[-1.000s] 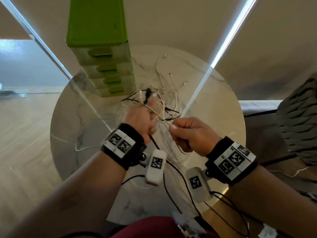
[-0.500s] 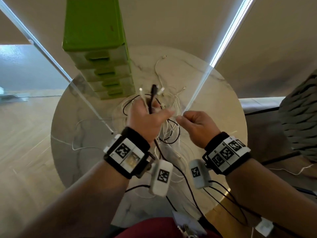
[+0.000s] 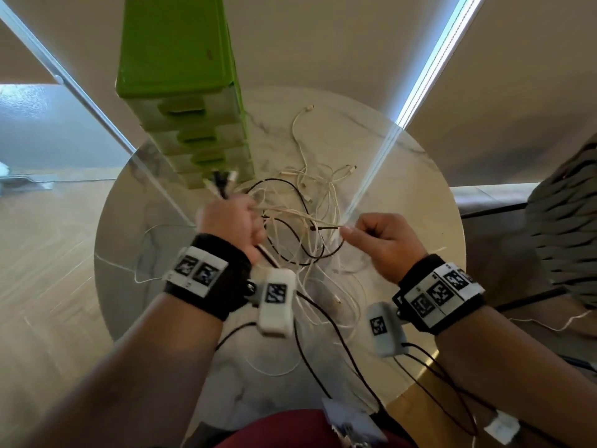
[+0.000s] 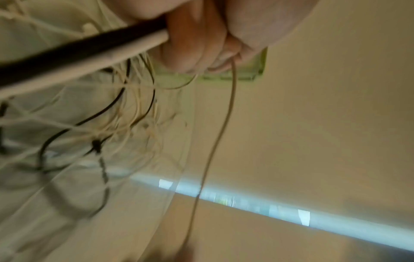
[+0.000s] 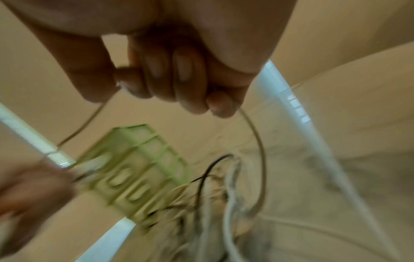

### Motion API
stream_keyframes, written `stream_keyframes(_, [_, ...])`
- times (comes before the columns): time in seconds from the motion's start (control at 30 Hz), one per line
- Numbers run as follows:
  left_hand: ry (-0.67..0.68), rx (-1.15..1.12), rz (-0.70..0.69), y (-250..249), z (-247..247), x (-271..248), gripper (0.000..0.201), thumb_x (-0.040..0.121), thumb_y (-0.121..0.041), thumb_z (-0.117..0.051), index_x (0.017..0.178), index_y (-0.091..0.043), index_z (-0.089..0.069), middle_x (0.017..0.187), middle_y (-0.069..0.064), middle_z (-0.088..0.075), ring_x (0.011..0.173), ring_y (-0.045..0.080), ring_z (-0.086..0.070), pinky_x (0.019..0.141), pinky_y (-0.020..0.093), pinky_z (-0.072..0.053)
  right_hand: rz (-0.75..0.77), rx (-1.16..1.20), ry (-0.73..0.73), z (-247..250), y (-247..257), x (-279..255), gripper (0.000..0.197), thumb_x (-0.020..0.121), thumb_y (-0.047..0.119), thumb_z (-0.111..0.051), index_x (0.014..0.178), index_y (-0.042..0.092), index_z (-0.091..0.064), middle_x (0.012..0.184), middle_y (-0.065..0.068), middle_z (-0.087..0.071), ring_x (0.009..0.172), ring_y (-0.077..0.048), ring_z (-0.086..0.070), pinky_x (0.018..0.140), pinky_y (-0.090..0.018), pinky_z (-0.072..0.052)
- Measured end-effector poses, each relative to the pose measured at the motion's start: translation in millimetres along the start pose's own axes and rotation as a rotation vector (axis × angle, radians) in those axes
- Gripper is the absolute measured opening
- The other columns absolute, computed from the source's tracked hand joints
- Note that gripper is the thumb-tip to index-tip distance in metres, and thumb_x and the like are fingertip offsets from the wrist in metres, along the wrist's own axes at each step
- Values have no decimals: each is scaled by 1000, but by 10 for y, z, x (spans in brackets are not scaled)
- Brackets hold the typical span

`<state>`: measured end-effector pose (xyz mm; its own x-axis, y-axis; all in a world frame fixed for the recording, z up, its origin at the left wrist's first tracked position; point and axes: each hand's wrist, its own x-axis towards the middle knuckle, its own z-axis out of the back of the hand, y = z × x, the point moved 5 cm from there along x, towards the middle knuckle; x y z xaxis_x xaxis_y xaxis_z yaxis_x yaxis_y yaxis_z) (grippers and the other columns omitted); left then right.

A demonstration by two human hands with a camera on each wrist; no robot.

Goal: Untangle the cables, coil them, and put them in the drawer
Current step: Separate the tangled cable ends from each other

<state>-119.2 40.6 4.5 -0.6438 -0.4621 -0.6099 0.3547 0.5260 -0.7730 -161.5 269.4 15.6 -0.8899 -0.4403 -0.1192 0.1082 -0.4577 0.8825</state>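
A tangle of white and black cables [image 3: 303, 218] lies on the round marble table [image 3: 403, 189], below the green drawer unit [image 3: 181, 88]. My left hand [image 3: 231, 218] grips a bundle of cable ends, black and white plugs [image 3: 223, 184] sticking up out of the fist. In the left wrist view the fist [image 4: 201, 35] is wrapped round a black and a white cable [image 4: 89, 53]. My right hand [image 3: 378, 240] pinches a thin white cable [image 3: 300, 215] that runs taut across to the left hand. Seen from the right wrist, the curled fingers [image 5: 170, 78] hold that thin cable [image 5: 257, 138].
All drawers of the unit look closed. More white cable loops [image 3: 326, 305] trail toward the table's near edge, and a loose white plug [image 3: 310, 108] lies at the far side. A knitted grey cushion [image 3: 565, 227] sits to the right, and wood floor [image 3: 48, 253] lies to the left.
My hands have drawn apart, the right one moving right and the left one staying up near the drawers, so the white cable between them is now stretched out.
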Motion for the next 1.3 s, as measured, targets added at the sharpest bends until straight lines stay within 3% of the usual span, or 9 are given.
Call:
stream_keyframes(0.13, [-106,-124,-60,-134,202,61,36,89,-5,-52,58,-19,-41,43,-5,-29,33,11,-24,35,21,-21,-78,118,-169,181,-195,-7,53,89,40,-64,56,5,-43,52,-8,-38,48,-19,-33,49,-23,-35])
stream_keyframes(0.2, [-72,-89,-83,-69,102,-90,23,90,-22,-66,72,-17,-53,46,-7,-33,35,10,-27,36,22,-22,-91,129,-181,102,-157,35,50,93,36,-64,57,10,-41,51,-2,-36,47,-17,-32,48,-24,-34])
stream_keyframes(0.3, [55,-11,-130,67,-69,-312,41,73,-51,-79,75,-22,-51,51,-5,-34,37,11,-29,41,25,-21,-157,119,-169,-28,-111,121,47,96,36,-58,55,22,-43,49,5,-35,44,-14,-31,47,-25,-32])
stream_keyframes(0.47, [317,200,-255,238,-336,-411,37,80,-30,-80,65,-18,-49,49,-1,-34,36,15,-27,41,24,-23,-364,712,-131,-240,-23,103,29,93,2,-38,73,8,-58,54,-8,-38,45,-17,-32,46,-25,-29])
stream_keyframes(0.6, [451,377,-247,384,-445,-409,26,68,-25,-83,76,-13,-62,49,-1,-40,34,12,-32,41,21,-28,-472,1223,-185,-281,111,120,24,98,6,-31,85,9,-52,56,-4,-41,44,-15,-36,42,-24,-34])
stream_keyframes(0.73, [511,371,-98,553,-441,-416,21,84,-16,-76,76,-12,-58,47,-2,-35,34,12,-26,39,19,-24,-470,1498,-242,-232,169,152,23,94,5,-28,81,11,-46,57,0,-30,45,-13,-30,46,-24,-33])
stream_keyframes(1.0, [256,-8,63,511,-268,-194,20,96,-22,-61,78,-17,-55,57,-2,-35,37,11,-26,34,21,-22,-401,1107,-169,-260,96,90,9,68,6,-51,59,6,-51,74,-19,-62,72,-31,-62,68,-38,-53])
stream_keyframes(1.1, [223,-103,81,504,-219,-118,22,95,-23,-61,74,-21,-55,57,-3,-36,38,9,-27,34,22,-23,-388,657,-78,-340,74,60,35,91,7,-56,57,2,-62,74,-20,-66,70,-32,-61,63,-38,-53])
stream_keyframes(1.3, [237,-47,117,587,-255,-173,27,94,-31,-62,75,-12,-70,61,7,-39,57,24,-40,51,32,-35,-358,601,87,-564,221,-18,32,97,2,-51,73,-7,-70,72,-21,-72,65,-28,-71,72,-39,-55])
